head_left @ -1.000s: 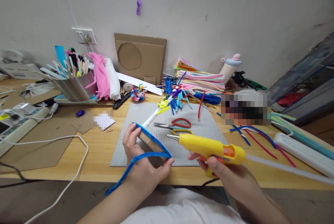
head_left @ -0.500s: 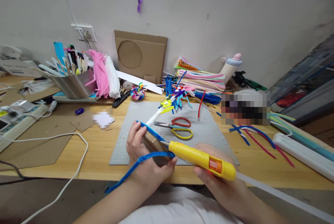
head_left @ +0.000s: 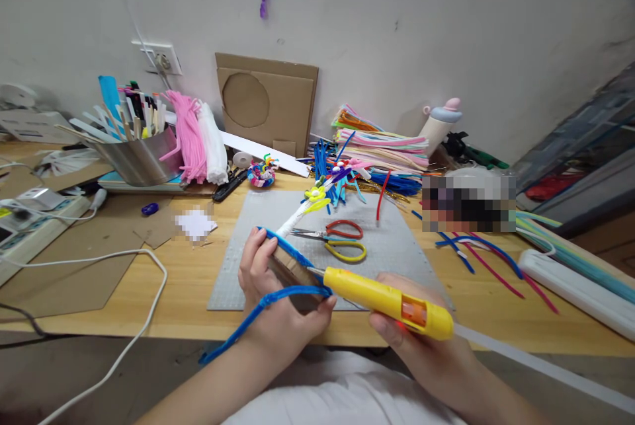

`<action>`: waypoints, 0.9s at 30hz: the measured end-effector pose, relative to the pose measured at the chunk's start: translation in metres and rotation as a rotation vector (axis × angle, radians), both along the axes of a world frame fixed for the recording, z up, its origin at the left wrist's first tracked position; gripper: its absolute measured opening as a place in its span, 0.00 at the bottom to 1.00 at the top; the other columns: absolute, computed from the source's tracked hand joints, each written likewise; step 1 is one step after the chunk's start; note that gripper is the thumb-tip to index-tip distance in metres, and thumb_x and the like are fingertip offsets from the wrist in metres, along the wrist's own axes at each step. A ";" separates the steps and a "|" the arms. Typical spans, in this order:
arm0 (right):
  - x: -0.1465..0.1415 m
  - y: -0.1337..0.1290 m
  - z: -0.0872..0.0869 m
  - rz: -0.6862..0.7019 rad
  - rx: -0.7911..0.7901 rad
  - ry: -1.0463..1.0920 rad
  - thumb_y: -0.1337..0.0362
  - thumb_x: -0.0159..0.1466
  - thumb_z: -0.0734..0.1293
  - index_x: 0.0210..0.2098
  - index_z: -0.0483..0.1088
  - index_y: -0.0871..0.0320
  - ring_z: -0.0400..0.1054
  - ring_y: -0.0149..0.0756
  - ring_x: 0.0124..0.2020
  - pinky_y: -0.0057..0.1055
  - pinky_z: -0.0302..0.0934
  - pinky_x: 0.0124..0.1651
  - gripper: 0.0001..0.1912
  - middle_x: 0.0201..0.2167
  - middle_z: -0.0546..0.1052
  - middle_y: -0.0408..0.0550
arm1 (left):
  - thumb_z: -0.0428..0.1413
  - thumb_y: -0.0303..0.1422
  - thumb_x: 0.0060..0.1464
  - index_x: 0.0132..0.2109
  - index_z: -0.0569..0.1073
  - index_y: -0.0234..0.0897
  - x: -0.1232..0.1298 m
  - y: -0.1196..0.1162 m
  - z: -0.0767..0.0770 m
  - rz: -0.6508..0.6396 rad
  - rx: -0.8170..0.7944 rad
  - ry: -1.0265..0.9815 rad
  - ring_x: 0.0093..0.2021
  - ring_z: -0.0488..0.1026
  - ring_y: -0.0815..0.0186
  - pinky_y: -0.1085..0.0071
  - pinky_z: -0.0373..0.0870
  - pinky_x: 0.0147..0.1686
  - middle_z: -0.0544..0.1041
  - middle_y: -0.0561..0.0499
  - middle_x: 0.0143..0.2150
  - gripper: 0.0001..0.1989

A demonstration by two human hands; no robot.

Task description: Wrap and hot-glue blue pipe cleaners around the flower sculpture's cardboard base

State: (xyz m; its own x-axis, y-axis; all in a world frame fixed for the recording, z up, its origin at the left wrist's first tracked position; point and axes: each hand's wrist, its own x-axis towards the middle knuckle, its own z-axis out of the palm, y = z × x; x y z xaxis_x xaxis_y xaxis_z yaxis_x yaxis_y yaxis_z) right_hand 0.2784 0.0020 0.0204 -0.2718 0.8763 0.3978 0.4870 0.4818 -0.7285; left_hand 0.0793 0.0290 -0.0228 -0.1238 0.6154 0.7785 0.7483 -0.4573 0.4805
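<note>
My left hand (head_left: 278, 306) is closed around a brown cardboard piece (head_left: 292, 268), tilted above the table's front edge. A blue pipe cleaner (head_left: 285, 246) runs along the piece's upper edge, and its loose length hangs over my wrist. My right hand (head_left: 404, 319) grips a yellow glue gun (head_left: 381, 296), a white glue stick trailing from its back. The gun's metal nozzle is at the cardboard's right edge, close to the blue strip; whether it touches I cannot tell. Beyond the cardboard extends a white-wrapped stem (head_left: 290, 219) with a yellow pipe-cleaner flower (head_left: 316, 197).
Scissors (head_left: 342, 240) with red and yellow handles lie on the grey cutting mat (head_left: 397, 266). Bundled pipe cleaners (head_left: 381, 147) and a cardboard sheet (head_left: 292, 98) stand behind. At left are a metal container (head_left: 143, 160), a power strip (head_left: 44, 233) and a white cable (head_left: 159, 279).
The glue gun has shifted slightly right along the cardboard edge. My left hand holds nearly the same pose, and the whole view has tilted a little.
</note>
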 end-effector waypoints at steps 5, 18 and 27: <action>0.001 -0.003 0.002 -0.025 -0.010 -0.038 0.48 0.71 0.59 0.24 0.59 0.54 0.63 0.31 0.22 0.27 0.58 0.24 0.23 0.21 0.67 0.40 | 0.65 0.48 0.43 0.63 0.55 0.36 -0.002 0.001 0.000 0.005 0.003 0.023 0.67 0.58 0.44 0.44 0.60 0.63 0.58 0.35 0.64 0.46; 0.010 -0.009 -0.003 -0.025 -0.052 -0.095 0.48 0.71 0.60 0.25 0.63 0.53 0.67 0.33 0.22 0.27 0.61 0.25 0.22 0.22 0.70 0.41 | 0.67 0.42 0.41 0.64 0.54 0.35 -0.006 -0.001 0.001 -0.013 -0.029 0.034 0.66 0.58 0.45 0.43 0.58 0.65 0.58 0.34 0.64 0.47; 0.015 -0.014 -0.007 -0.070 -0.051 -0.066 0.47 0.69 0.61 0.24 0.63 0.51 0.66 0.34 0.19 0.28 0.61 0.22 0.22 0.19 0.70 0.40 | 0.66 0.42 0.40 0.63 0.54 0.35 -0.007 0.001 0.001 -0.012 -0.022 0.027 0.66 0.59 0.42 0.41 0.59 0.64 0.58 0.32 0.63 0.47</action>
State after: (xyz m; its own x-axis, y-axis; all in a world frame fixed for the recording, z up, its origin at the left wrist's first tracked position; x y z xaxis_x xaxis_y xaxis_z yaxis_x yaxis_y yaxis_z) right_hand 0.2932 -0.0119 0.0136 -0.2331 0.9129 0.3352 0.5664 0.4076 -0.7162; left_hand 0.0723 0.0297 -0.0219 -0.0958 0.6337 0.7676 0.7558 -0.4555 0.4704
